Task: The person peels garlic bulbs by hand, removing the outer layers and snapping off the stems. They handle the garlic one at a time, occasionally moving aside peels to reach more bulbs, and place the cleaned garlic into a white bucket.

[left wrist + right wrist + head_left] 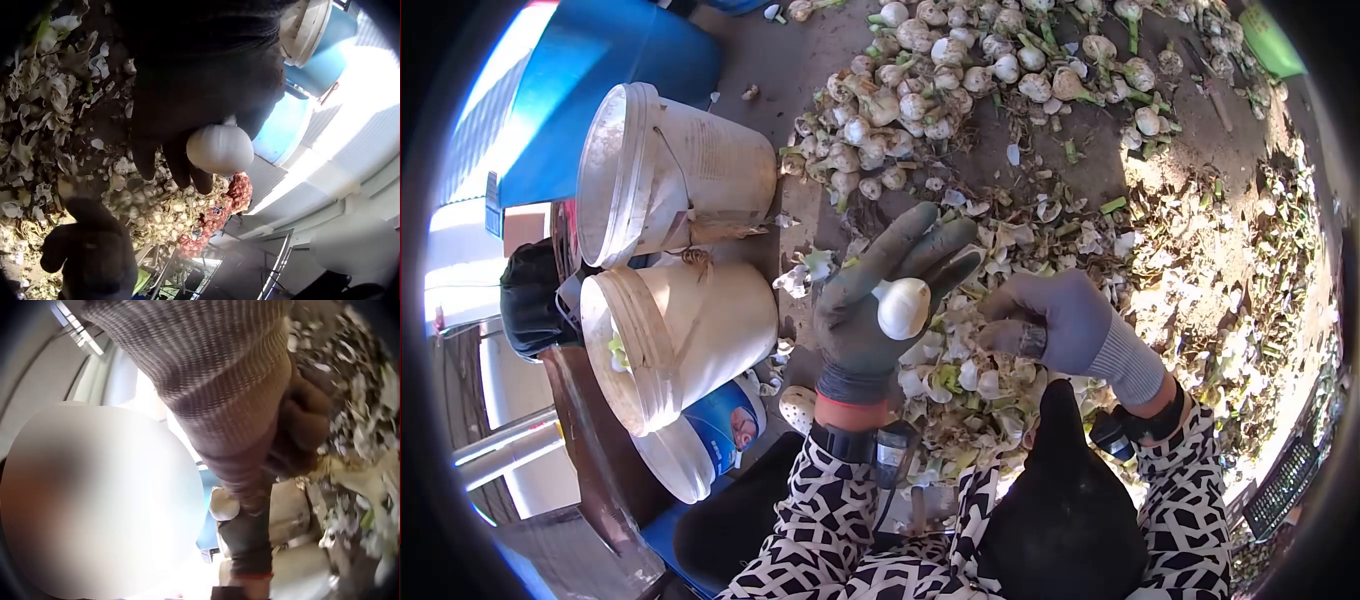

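Observation:
A white garlic bulb [903, 308] lies over the palm side of my left hand [875, 300], which wears a dark glove. The fingers extend up and to the right in the head view, and the short stem touches one of them. In the left wrist view the whole bulb [220, 149] shows against the dark hand. My right hand [1065, 325], in a grey glove, is beside it with fingers curled over the heap of garlic skins [960, 375]. A dark band wraps its thumb. Nothing shows in its grip; in the right wrist view the curled fingers [306, 425] are dim.
Unpeeled garlic bulbs [900, 110] are piled beyond my hands. Two white buckets [720, 165] [720, 330] lie tipped at the left, near a blue container [620, 90]. A black crate [1285, 490] is at the lower right. Red net sacks [215, 215] appear in the left wrist view.

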Motion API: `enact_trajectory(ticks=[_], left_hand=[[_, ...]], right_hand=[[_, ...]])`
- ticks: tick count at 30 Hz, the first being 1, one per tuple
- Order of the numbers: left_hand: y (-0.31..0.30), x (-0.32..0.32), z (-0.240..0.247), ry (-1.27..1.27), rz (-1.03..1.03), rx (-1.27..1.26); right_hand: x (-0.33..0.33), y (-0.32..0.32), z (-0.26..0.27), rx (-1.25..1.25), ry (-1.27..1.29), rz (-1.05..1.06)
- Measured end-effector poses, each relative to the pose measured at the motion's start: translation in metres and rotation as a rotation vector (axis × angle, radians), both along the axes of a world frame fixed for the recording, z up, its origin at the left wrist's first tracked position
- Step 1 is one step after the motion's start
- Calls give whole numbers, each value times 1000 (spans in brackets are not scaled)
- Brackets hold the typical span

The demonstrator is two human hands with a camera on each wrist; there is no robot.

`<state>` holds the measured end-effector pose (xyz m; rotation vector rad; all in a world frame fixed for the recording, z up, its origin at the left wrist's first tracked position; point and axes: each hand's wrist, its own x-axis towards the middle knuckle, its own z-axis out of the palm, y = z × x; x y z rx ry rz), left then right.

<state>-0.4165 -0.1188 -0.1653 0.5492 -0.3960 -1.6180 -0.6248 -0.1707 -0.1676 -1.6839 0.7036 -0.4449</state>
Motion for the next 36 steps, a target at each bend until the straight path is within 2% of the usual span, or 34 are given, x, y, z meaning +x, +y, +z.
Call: enact_trajectory(ticks=[1, 3, 4, 5, 7, 11, 13, 14, 16, 19, 21, 23, 25, 27, 32, 34, 36], left_hand=[[-4, 1, 3, 10, -7, -1], [-6, 8, 10, -166, -290, -81], [-7, 2, 15, -74, -250, -48], [-8, -2, 21, -72, -251, -39], [-11, -7, 31, -506, -218, 0], [-12, 0, 32, -655, -295, 152], [-17, 2, 14, -519, -189, -73], [-18, 2, 13, -524, -194, -73], [-21, 5, 12, -297, -29, -68], [-23, 12, 11, -227, 1, -48], [-25, 14, 7, -242, -22, -81], [-25, 13, 5, -414, -101, -140], [-25, 9, 8, -445, -108, -129], [-26, 10, 13, -782, -142, -182], [-26, 3, 22, -877, -89, -178], [-27, 6, 19, -700, -38, -204], [-27, 10, 19, -672, -27, -205]], right_hand=[[7, -7, 2, -1, 10, -7], [28, -16, 5, 647, -216, 190], [35, -17, 4, 770, -181, 167], [40, -15, 3, 779, -183, 165], [45, -12, -1, 922, -215, 117], [45, -11, -14, 944, -346, 89], [38, -14, -10, 945, -257, 132], [33, -14, -12, 944, -264, 130], [23, -13, -18, 992, -215, 161], [13, -8, -21, 930, -205, 218], [19, -9, -11, 929, -193, 176], [32, -8, 3, 782, -448, -22], [34, -15, 9, 721, -374, 14], [37, -23, 25, 676, -226, 148], [31, -22, 22, 850, -257, 107], [25, -19, 13, 900, -226, 64], [20, -20, 11, 974, -199, 66]])
